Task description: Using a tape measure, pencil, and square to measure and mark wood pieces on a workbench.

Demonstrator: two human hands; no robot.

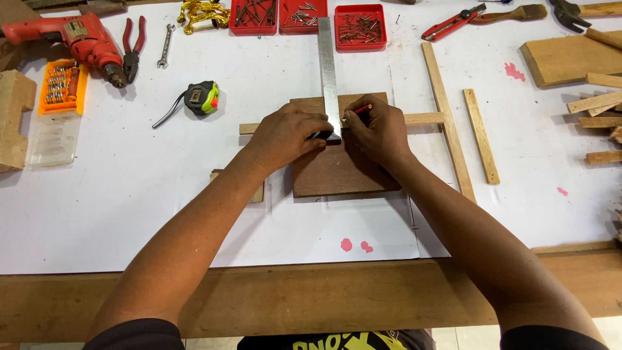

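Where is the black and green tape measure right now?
In the head view, the black and green tape measure lies on the white table cover, up-left of the left hand, beside the red-handled pliers.

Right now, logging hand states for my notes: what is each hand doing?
Left hand: pressed down on the try square, holding it steady.
Right hand: closed on a red pencil, beside the blade.

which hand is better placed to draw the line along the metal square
Right. The right hand holds the red pencil with its tip at the metal square, while the left hand presses the square down.
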